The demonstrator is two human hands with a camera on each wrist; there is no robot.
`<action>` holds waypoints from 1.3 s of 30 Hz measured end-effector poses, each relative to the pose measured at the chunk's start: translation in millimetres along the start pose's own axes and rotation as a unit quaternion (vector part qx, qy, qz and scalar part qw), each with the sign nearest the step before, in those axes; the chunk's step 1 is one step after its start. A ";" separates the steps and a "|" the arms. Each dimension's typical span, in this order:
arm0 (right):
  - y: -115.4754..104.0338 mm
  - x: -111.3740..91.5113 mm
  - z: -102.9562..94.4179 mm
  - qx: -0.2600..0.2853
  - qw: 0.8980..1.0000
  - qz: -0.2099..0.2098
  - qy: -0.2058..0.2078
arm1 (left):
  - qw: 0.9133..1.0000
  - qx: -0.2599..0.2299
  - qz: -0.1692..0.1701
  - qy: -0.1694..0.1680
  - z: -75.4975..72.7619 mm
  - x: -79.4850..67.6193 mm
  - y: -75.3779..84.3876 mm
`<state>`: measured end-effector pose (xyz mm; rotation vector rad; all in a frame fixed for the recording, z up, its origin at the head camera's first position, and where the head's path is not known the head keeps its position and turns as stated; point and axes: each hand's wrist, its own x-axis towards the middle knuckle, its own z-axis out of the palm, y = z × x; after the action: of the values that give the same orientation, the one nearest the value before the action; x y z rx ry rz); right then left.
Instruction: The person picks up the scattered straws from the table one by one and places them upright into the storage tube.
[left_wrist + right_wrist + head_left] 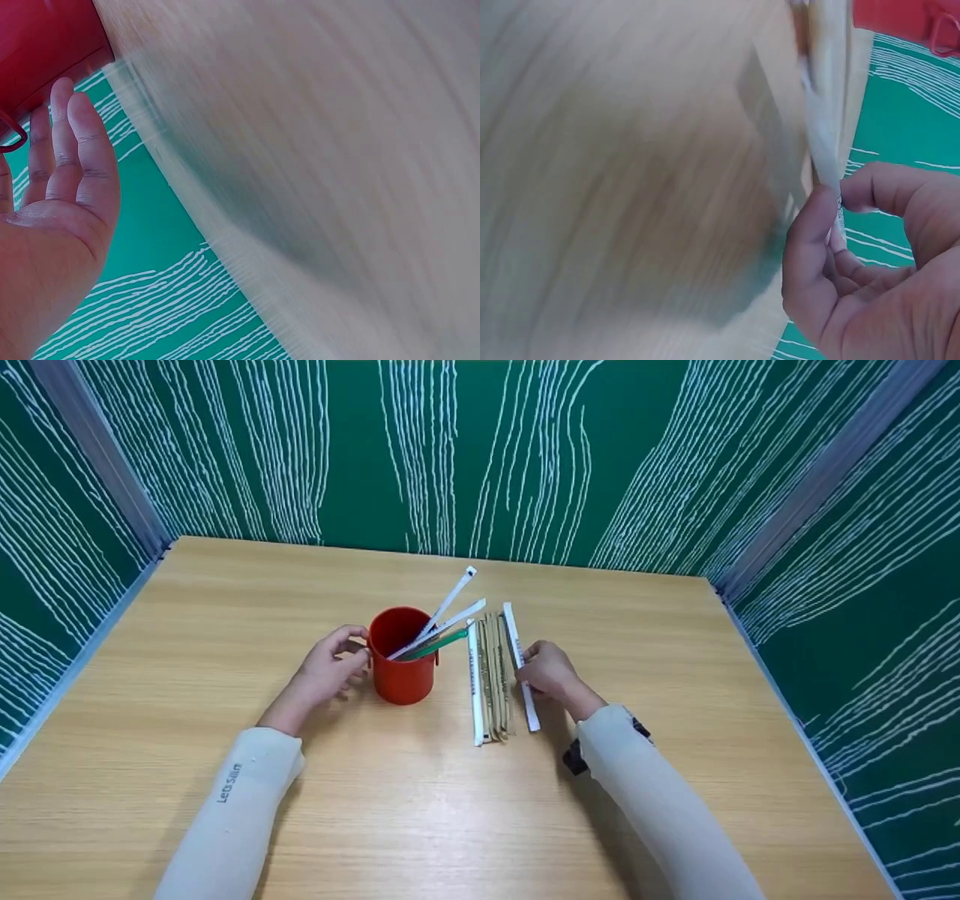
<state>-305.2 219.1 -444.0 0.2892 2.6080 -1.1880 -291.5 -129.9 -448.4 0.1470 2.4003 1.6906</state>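
Observation:
A red cup (pixel 403 684) with side handles stands upright on the table. Two white paper-wrapped straws (pixel 454 594) and a green stick (pixel 442 644) lean out of it to the right. My left hand (pixel 328 664) is at the cup's left side, its fingers mostly straight and their tips right at the wall by a handle (pixel 16 139). Between thumb and fingers, my right hand (pixel 551 669) pinches another white paper-wrapped straw (pixel 511 624), tilted slightly. Left of that straw lies a row of several brown sticks (pixel 493 682), bordered by a white wrapped straw (pixel 475 690).
The wooden table (pixel 337 825) reaches back to green walls (pixel 360 457) with white wavy lines. Greyish corner posts (pixel 825 472) rise at both sides. A dark band (pixel 576 757) sits at the right sleeve's cuff.

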 end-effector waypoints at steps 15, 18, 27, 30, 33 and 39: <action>-18.1 -12.9 -1.7 0.105 0.987 -0.107 0.058 | 1.000 -0.001 0.006 0.001 -0.2 -0.3 -1.0; -23.3 -16.9 -1.9 0.130 0.978 -0.143 0.076 | 1.000 0.001 0.017 0.002 -0.1 0.0 -2.3; -37.0 -27.9 -3.4 0.192 0.950 -0.226 0.096 | 1.000 -0.006 0.003 0.001 1.3 -1.1 0.1; -41.3 -30.0 -3.1 0.219 0.937 -0.255 0.093 | 1.000 -0.006 0.001 0.002 0.9 -1.5 0.3; -46.6 -33.6 -2.7 0.236 0.927 -0.280 0.085 | 1.000 -0.007 0.002 0.004 0.4 -0.6 -0.4; -55.3 -42.5 -0.8 0.262 0.902 -0.334 0.085 | 1.000 -0.006 0.010 0.002 0.4 1.7 -3.2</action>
<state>-280.8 181.0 -391.0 -0.4804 2.5447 -2.1794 -292.9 -130.3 -451.7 0.1667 2.3988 1.7161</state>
